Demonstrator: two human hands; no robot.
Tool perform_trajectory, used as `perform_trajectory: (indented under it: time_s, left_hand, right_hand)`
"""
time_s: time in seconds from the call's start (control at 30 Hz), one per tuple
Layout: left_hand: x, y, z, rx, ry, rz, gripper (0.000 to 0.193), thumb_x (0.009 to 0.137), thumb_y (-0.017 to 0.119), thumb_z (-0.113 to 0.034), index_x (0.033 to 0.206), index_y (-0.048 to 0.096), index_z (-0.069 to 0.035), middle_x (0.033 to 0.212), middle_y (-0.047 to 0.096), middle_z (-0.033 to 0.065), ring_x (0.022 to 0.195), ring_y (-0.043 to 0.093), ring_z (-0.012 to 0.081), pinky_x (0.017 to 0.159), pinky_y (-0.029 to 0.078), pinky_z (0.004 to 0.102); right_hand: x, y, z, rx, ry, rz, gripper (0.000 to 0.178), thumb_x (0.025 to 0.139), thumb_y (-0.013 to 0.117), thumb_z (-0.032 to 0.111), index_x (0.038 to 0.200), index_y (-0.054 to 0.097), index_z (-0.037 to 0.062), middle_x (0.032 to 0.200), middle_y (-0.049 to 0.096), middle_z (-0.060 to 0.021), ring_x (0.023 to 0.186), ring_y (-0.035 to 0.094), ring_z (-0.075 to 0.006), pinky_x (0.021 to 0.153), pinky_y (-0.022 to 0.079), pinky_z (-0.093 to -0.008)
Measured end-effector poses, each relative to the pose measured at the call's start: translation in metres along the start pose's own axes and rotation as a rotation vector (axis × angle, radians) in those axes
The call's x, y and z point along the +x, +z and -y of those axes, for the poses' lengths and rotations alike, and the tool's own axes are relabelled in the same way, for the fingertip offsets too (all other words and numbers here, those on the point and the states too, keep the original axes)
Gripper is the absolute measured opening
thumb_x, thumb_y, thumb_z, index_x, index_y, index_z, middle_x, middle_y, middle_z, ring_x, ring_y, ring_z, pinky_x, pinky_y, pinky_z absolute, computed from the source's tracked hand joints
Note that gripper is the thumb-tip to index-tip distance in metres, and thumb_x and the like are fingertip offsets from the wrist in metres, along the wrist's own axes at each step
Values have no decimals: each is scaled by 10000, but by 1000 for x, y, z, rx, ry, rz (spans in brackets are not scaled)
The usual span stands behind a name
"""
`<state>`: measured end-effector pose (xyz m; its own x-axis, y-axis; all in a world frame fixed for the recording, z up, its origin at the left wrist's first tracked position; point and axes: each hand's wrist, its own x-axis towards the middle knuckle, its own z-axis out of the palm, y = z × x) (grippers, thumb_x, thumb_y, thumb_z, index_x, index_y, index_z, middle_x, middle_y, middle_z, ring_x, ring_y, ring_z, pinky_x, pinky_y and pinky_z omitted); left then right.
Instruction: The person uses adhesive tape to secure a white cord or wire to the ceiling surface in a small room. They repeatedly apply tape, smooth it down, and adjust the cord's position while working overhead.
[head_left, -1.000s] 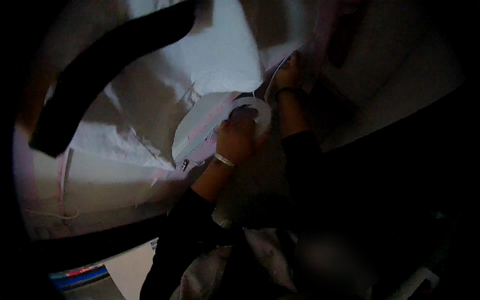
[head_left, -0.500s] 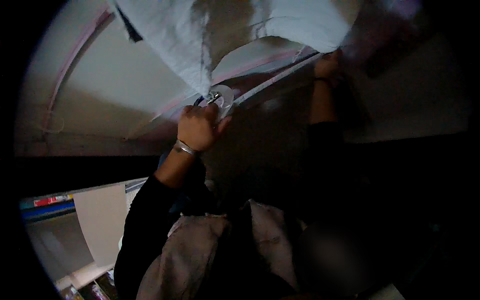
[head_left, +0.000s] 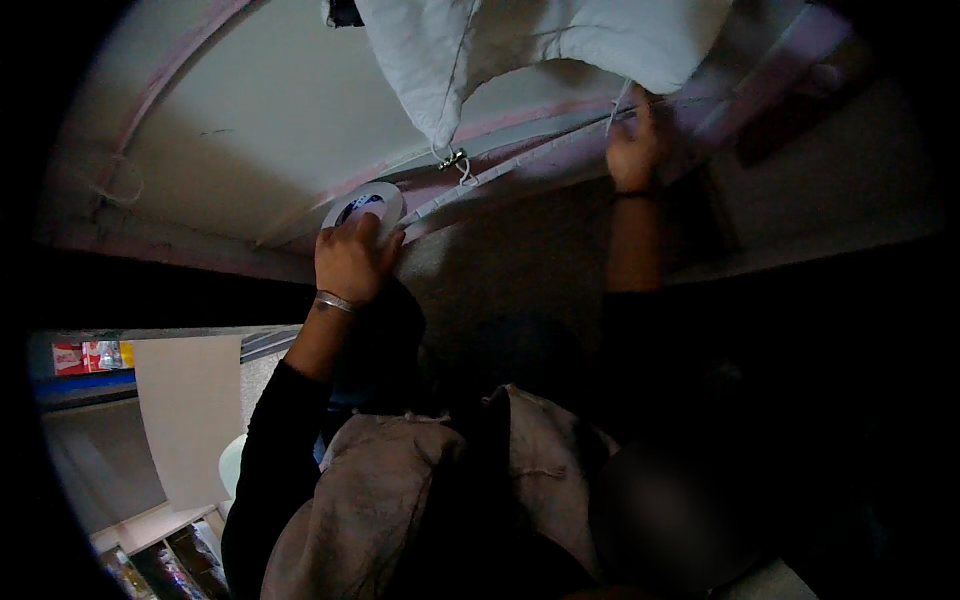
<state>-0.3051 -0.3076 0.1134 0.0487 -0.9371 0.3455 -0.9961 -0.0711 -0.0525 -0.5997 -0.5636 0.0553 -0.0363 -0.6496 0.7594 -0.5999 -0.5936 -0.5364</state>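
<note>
The left hand (head_left: 350,262), a metal bangle (head_left: 334,301) at its wrist, closes around a round white tape roll (head_left: 366,208) pressed against the pale pink-edged surface (head_left: 250,120). From the roll a white tape strip (head_left: 520,165) runs up and to the right along a pink seam. Just right of the roll and above the strip, a small metal clip (head_left: 452,158) hangs from the corner of a pale grey cloth (head_left: 540,40). Farther right of the roll, the right hand (head_left: 632,145) pinches the strip's far end against the surface.
</note>
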Motion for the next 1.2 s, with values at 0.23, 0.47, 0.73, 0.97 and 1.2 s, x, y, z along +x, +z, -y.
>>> perform_trajectory:
  time_s: [0.23, 0.47, 0.73, 0.97, 1.2]
  left_hand:
    - [8, 21, 0, -34, -18, -22, 325, 837, 593, -397, 846, 565, -73, 698, 611, 164, 633, 603, 351, 647, 458, 463]
    - [4, 11, -5, 96, -143, 78, 360, 830, 572, -432, 873, 583, -75, 805, 651, 139, 717, 634, 325, 720, 462, 458]
    - [-21, 8, 15, 135, -223, 76, 395, 841, 558, -425, 1107, 575, -133, 945, 664, 126, 861, 634, 309, 784, 438, 470]
    - [-34, 0, 39, 175, -270, 116, 394, 841, 558, -421, 1099, 575, -123, 868, 665, 156, 819, 638, 335, 770, 442, 464]
    - [-43, -1, 47, 201, -212, 18, 387, 863, 534, -427, 1088, 576, -115, 858, 663, 167, 807, 638, 340, 743, 442, 465]
  right_hand:
    - [-39, -12, 12, 1166, 531, 46, 191, 853, 483, 120, 946, 588, -10, 945, 607, -104, 756, 535, -174, 743, 465, -330]
    - [-27, 9, 7, 816, 722, -89, 260, 941, 482, 173, 1117, 563, 0, 1053, 587, -94, 945, 559, -182, 835, 474, -330]
    - [-67, 43, -11, 602, 501, -116, 351, 890, 430, -36, 1228, 513, 15, 1336, 436, -122, 1158, 475, -253, 962, 412, -351]
    - [-69, 38, 21, 291, 338, 38, 420, 859, 428, -72, 1271, 464, -3, 1405, 361, -182, 1316, 333, -320, 1070, 290, -387]
    - [-65, 42, 24, 377, 334, -28, 384, 879, 412, -38, 1260, 458, -32, 1410, 343, -202, 1321, 311, -348, 1077, 284, -391]
